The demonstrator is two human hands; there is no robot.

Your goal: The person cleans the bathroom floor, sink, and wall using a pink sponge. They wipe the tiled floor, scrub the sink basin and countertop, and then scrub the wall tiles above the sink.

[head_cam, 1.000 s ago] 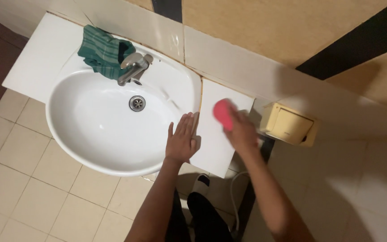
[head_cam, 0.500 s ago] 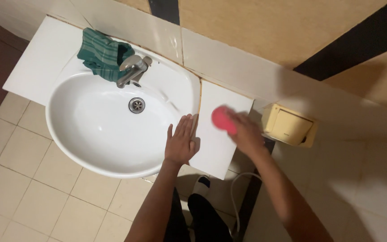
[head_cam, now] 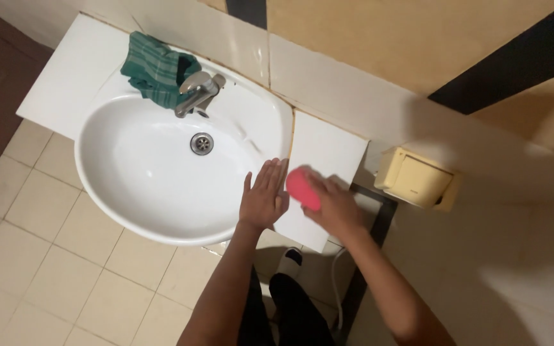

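At frame centre, the right hand clasps a pink sponge on the white counter slab; keep it flat (left hand, fingers spread, braces the basin rim).

A white tiled worktop runs along the wall, with a white oval sink set into it. A green cloth lies bunched on it behind the tap. On the right slab, a pink sponge rests under the right hand; the left hand lies flat on the sink's rim just beside
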